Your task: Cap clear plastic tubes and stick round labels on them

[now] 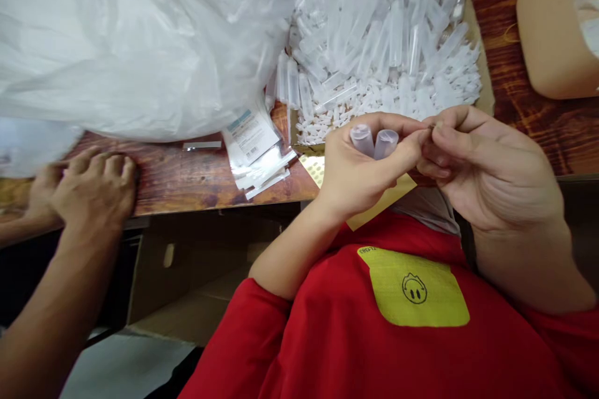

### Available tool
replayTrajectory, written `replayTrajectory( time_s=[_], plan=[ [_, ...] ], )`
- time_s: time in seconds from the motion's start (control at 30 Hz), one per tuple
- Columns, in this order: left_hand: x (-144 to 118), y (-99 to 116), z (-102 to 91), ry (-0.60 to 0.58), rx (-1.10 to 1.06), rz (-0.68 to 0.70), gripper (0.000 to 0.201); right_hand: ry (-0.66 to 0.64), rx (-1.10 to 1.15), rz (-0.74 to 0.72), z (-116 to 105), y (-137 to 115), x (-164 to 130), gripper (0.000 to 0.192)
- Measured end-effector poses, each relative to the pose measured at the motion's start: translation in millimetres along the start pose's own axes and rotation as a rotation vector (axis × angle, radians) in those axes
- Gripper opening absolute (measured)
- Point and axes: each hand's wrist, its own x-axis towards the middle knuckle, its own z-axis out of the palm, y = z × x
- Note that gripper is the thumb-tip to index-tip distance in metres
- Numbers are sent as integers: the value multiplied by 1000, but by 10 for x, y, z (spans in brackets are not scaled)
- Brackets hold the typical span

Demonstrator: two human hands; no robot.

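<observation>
My left hand point(360, 168) is wrapped round two translucent plastic tubes point(362, 139), their round ends showing above the fingers. My right hand point(496, 162) is closed in a pinch, its fingertips meeting my left thumb and forefinger. Whatever lies between those fingertips is too small and hidden to make out. Below my left hand, a yellow sticker sheet point(381, 204) with round dots on one part sticks out at the table's edge. Just beyond my hands, a shallow cardboard tray point(484, 84) holds a heap of clear tubes point(395, 31) and small white plastic pieces point(327, 121).
A large white plastic bag point(140, 43) covers the table's left side. Printed packets point(253, 140) lie beside it on the wooden table point(173, 181). Another person's hands point(93, 184) rest at the left edge. A tan bin point(552, 37) stands at right; a cardboard box point(182, 268) sits underneath.
</observation>
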Motion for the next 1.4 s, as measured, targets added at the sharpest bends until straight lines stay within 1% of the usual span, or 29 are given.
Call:
replayTrajectory(
  time_s=[0.13, 0.2, 0.23, 0.3, 0.37, 0.4, 0.47, 0.57, 0.63, 0.7, 0.77, 0.87, 0.93, 1.0, 1.07, 1.23, 1.33, 1.4],
  plan=[
    [3, 15, 2, -2, -29, -32, 38, 31, -11, -25, 38, 11, -26, 17],
    [9, 26, -8, -25, -66, -66, 35, 73, -58, -84, 75, 7, -60, 17],
    [11, 33, -18, -38, -89, -85, 32, 103, -100, -138, 93, 3, -83, 16],
    [15, 48, -47, -67, -131, -126, 27, 180, -237, -290, 113, -5, -136, 14],
    [19, 61, -81, -81, -138, -158, 26, 242, -443, -433, 96, -16, -188, 14],
    [21, 65, -95, -84, -130, -168, 27, 253, -557, -484, 74, -24, -209, 16],
    [24, 68, -113, -83, -113, -191, 30, 236, -762, -537, 14, -44, -236, 25],
    [24, 55, -102, -72, -152, -202, 28, 178, -904, -581, -60, -73, -234, 35],
    [16, 39, -72, -49, -223, -169, 20, 143, -945, -603, -73, -86, -215, 33],
    [4, 22, -34, 2, -250, -125, 14, 127, -983, -613, -56, -90, -200, 27],
    [-10, 10, 1, 53, -187, -82, 13, 154, -1005, -611, -20, -85, -193, 22],
    [-28, 9, 45, 113, -61, 4, 18, 216, -1024, -629, 36, -54, -178, 18],
    [-38, 15, 72, 148, -43, 64, 18, 266, -1029, -704, 60, -19, -148, 17],
    [-45, 14, 100, 187, -46, 109, 18, 316, -1037, -818, 69, 21, -100, 17],
    [-53, -1, 128, 215, -44, 147, 19, 350, -1053, -902, 66, 56, -46, 17],
    [-64, -64, 177, 248, -8, 240, 21, 369, -1100, -1016, 46, 101, 40, 16],
    [-65, -90, 186, 253, 14, 268, 18, 366, -1141, -1105, 35, 108, 50, 18],
    [-65, -106, 187, 255, 38, 279, 17, 358, -1173, -1125, 28, 109, 48, 20]
  ],
)
